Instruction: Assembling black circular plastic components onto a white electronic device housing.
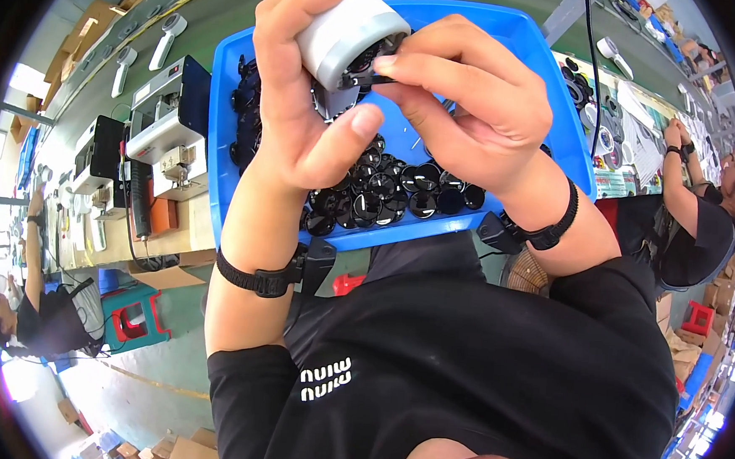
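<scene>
Two hands work above a blue tray of glossy black round parts: the left hand wraps a white cylindrical housing with a grey rim, while the right hand pinches a small dark piece at its open end.

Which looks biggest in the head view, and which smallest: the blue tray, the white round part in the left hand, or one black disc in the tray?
1. Blue tray, clearly largest.
2. White round part, though it sits nearer the camera, so it looks enlarged.
3. One black disc, smallest.
</scene>
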